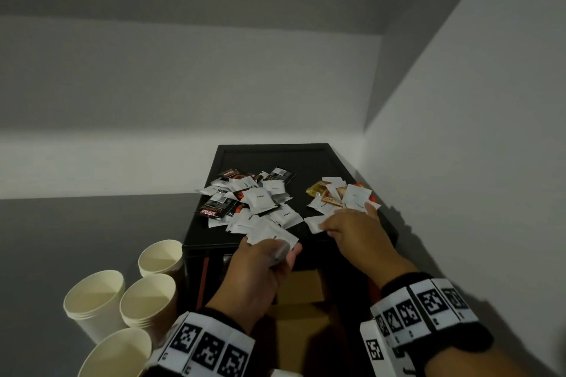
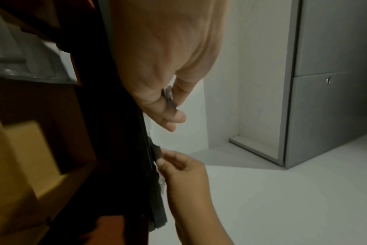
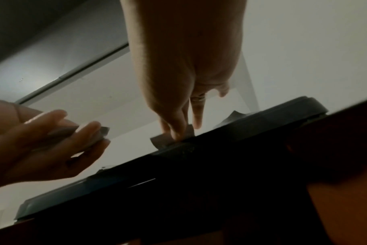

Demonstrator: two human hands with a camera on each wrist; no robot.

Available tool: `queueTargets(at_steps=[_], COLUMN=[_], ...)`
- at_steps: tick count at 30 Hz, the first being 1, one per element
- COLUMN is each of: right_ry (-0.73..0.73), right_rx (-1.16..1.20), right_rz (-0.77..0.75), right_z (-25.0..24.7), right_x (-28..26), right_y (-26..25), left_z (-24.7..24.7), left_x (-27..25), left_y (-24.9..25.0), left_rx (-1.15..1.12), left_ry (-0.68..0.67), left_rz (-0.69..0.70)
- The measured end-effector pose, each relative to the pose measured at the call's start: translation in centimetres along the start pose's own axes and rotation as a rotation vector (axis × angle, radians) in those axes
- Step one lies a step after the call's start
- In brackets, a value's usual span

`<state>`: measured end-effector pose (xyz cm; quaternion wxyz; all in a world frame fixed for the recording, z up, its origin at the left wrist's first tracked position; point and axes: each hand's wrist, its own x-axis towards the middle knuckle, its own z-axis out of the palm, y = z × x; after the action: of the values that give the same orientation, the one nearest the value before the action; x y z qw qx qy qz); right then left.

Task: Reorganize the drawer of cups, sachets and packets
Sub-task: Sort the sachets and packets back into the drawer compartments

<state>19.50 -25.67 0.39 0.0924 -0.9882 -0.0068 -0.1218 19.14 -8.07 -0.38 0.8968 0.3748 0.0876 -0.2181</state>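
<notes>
A black tray (image 1: pixel 306 162) carries two heaps of sachets: a mixed white and dark one (image 1: pixel 260 199) on the left, and a white and gold one (image 1: pixel 340 196) on the right. My left hand (image 1: pixel 266 263) grips a small stack of white sachets (image 1: pixel 272 236) just above the tray's front edge; the stack's edge (image 2: pixel 169 97) shows between thumb and fingers. My right hand (image 1: pixel 352 229) pinches one white sachet (image 1: pixel 314 223) lying at the tray's front right. In the right wrist view its fingertips (image 3: pixel 178 132) sit on that sachet (image 3: pixel 159 140).
Several cream paper cups (image 1: pixel 95 300) stand in stacks on the grey surface left of the tray. Below the tray's front edge there is a brown cardboard box (image 1: pixel 303 285). White walls close in behind and close on the right.
</notes>
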Motion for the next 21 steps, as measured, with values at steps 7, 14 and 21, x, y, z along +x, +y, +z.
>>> queueTargets(at_steps=[7,14,21], right_ry=[0.372,0.068,0.169], right_rx=[0.439,0.658,0.715], right_rz=[0.075,0.026,0.191], right_z=[-1.7,-1.4,-2.1], right_x=[-2.0,-3.1,-2.0], right_y=[-3.0,-7.3,-4.0], left_z=[0.4,0.7,0.8], left_x=[0.3,0.2,-0.3], left_y=[-1.5,-2.3,-1.8], left_rx=[0.190,0.498,0.365], left_ry=[-0.002,-0.241,-0.199], left_rz=[0.241,0.350,0.261])
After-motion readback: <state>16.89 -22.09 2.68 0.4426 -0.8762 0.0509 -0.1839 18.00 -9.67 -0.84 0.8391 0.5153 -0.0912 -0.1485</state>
